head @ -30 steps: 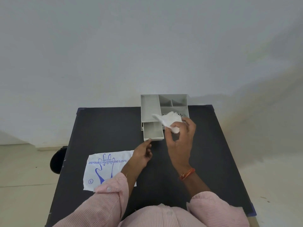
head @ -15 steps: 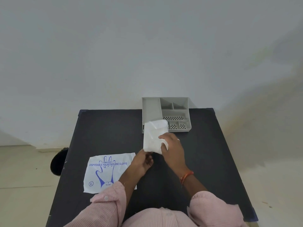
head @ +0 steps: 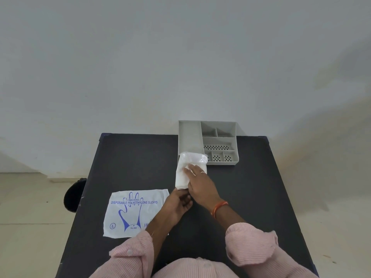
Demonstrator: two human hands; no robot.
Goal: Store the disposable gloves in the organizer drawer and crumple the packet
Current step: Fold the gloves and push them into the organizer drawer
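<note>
Gloves (head: pixel 183 171): one white folded wad, individual count unreadable, lying over the drawer (head: pixel 179 157) that sticks out of the organizer's front-left corner. Drawer almost fully hidden under the wad; only a sliver of its left edge shows, so can't tell how far the wad sits inside it.

Right hand (head: pixel 200 184): palm down, fingers flat and together, pressing on the wad's top, fingertips about mid-wad. No pinch, just a flat press. Ring on one finger, orange band (head: pixel 218 207) at the wrist.

Left hand (head: pixel 179 203): fingers curled, at the wad's near end, tucked partly under the right hand. Fingertips hidden, so can't tell whether it pinches the drawer front, the wad, or nothing.

Organizer (head: pixel 208 142): one grey tray at the table's back edge, right of centre, its rear overhanging the edge. Six top compartments visible: one long on the left, two small at the back, one wide perforated, two small perforated at the front. A further front one may be hidden behind the wad.

Packet (head: pixel 130 212): one, flat and uncrumpled, blue glove print, near the table's left edge, well apart from the organizer. Its right lower corner is covered by the left forearm.

Table (head: pixel 251 187): one, black; near corners cut off by sleeves (head: pixel 251 245) and frame. Dark round object (head: pixel 75 194) on the floor past the left edge, partly hidden, unidentifiable.
</note>
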